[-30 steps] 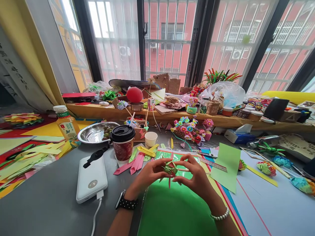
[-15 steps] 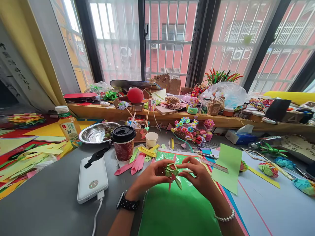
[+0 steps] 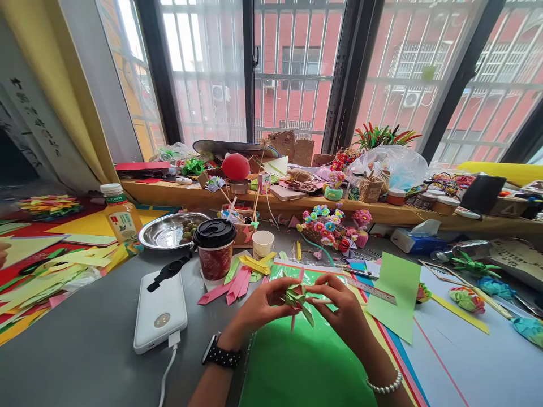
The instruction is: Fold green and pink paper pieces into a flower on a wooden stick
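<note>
A green folded paper flower (image 3: 296, 295) with pink strips sticking out above and below is held over the green plastic-covered sheet (image 3: 309, 362). My left hand (image 3: 269, 302) grips it from the left, thumb below and fingers above. From the other side my right hand (image 3: 337, 299) pinches at its right edge; the fingertips partly hide the petals there. Left of the hands lie pink folded paper strips (image 3: 238, 287) and yellow ones (image 3: 257, 263).
A lidded coffee cup (image 3: 215, 254), a small paper cup (image 3: 263, 244) and a white power bank (image 3: 160, 311) with a cable stand to the left. On the right are light green paper (image 3: 394, 297), a ruler (image 3: 373, 291) and finished paper flowers (image 3: 466, 299). A crowded sill (image 3: 271, 204) runs behind.
The view has shifted slightly. My right fingers have closed in a little at the flower's right edge. Part of another person's hand now shows at the far left edge.
</note>
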### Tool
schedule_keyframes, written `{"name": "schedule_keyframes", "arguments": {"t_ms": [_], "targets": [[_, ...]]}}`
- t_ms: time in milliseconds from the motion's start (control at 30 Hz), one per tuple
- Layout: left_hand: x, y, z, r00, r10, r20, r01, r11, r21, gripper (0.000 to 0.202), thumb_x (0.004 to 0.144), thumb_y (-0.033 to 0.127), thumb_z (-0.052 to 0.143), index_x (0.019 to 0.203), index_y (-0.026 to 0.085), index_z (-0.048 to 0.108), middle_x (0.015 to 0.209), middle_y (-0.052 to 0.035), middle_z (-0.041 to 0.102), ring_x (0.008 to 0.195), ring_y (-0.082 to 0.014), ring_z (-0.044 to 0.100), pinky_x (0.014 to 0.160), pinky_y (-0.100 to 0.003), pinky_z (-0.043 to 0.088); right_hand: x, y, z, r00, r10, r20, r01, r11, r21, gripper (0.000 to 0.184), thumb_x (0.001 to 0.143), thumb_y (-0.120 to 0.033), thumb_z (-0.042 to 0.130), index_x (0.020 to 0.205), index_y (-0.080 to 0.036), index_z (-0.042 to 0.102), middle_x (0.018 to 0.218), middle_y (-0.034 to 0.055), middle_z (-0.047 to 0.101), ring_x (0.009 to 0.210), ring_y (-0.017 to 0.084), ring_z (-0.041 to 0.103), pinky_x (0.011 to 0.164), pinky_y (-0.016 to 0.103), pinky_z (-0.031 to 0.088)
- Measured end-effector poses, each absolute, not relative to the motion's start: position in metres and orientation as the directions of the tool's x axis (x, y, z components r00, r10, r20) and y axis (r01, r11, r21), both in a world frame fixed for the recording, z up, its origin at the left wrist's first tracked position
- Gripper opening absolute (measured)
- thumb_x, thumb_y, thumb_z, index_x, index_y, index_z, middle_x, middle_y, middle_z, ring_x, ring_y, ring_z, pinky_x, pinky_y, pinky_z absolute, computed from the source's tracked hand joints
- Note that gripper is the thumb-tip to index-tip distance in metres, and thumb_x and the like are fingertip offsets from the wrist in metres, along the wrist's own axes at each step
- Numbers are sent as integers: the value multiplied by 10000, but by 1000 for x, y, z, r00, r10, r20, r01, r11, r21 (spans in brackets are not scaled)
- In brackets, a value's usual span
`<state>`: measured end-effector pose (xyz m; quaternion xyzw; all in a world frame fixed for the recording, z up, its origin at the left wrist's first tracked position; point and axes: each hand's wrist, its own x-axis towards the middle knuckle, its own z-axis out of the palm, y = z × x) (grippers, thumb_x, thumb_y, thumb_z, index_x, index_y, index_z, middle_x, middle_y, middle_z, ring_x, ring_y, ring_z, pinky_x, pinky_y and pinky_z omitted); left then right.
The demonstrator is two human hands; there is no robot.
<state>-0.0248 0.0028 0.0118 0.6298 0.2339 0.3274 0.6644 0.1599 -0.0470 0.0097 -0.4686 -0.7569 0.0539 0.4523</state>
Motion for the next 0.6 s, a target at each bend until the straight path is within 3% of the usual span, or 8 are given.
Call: {"name": "schedule_keyframes", "arguments": {"t_ms": [133, 233, 400, 500, 600], "targets": [[-26, 9, 7, 582, 804, 122, -91, -85, 992, 460, 664, 265, 667, 1084, 184, 501, 899, -43, 604, 831, -172, 581, 756, -304, 448, 164, -47, 11, -100, 753, 650, 664, 537, -520, 181, 784, -276, 559, 934, -204, 629, 835, 52, 571, 779, 178, 596, 656, 284, 513], [-27, 14, 2, 534, 837, 116, -47, -108, 993, 468, 669, 310, 656, 1081, 168, 487, 849, -43, 591, 791, -173, 574, 706, -291, 445, 165, -49, 13, -156, 783, 602, 652, 539, -533, 223, 740, -322, 615, 929, -203, 629, 841, 51, 590, 769, 175, 597, 648, 266, 513], [-25, 15, 1, 550, 829, 98, -82, -63, 995, 517, 656, 364, 658, 1094, 157, 480, 825, -39, 582, 761, -171, 569, 687, -288, 435, 157, -49, 11, -209, 759, 617, 709, 552, -438, 131, 793, -245, 549, 878, -201, 639, 779, 44, 616, 678, 159, 591, 599, 258, 485], [-23, 15, 2, 542, 836, 92, -174, 4, 985, 713, 654, 475, 619, 1235, 159, 352, 806, -47, 589, 707, -178, 586, 661, -303, 439, 155, -47, 9, -156, 738, 657, 731, 534, -426, 139, 811, -218, 508, 848, -187, 638, 740, 42, 611, 653, 155, 583, 568, 248, 466], [-21, 13, 3, 528, 832, 172, -271, -27, 962, 883, 633, 526, 611, 1328, 202, 173, 866, -69, 595, 745, -202, 602, 680, -325, 449, 156, -47, 9, -43, 721, 691, 741, 487, -462, 146, 818, -221, 488, 825, -181, 628, 747, 40, 614, 674, 157, 589, 590, 247, 467]]}}
